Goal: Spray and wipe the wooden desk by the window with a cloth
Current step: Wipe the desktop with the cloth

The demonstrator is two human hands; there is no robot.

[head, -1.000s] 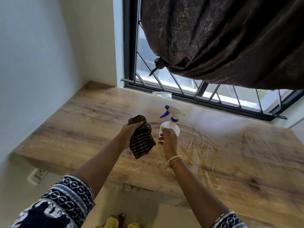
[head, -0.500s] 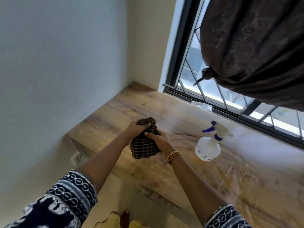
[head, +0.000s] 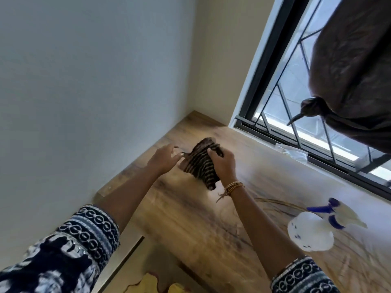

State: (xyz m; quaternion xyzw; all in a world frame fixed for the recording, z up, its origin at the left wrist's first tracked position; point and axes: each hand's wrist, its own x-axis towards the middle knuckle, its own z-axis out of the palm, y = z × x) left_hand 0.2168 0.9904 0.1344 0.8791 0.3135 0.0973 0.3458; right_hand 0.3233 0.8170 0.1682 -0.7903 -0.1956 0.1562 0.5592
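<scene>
Two hands on the striped cloth point(head: 201, 162) above the tabletop point(head: 190, 208) near the wall corner: right hand point(head: 223, 160) fingers clamped on its upper edge, left hand point(head: 164, 158) fingers pinching its left edge. Spraying apparently done; spray bottle point(head: 311, 232) standing alone at right. Next: spread cloth flat, press down, sweep across the wet patch. Against half a second ago: cloth opened wider, view swung leftward

Striped cloth point(head: 202, 164) in right hand's point(head: 223, 162) grip above wooden desk point(head: 190, 218), spray bottle point(head: 311, 233) aside.
</scene>
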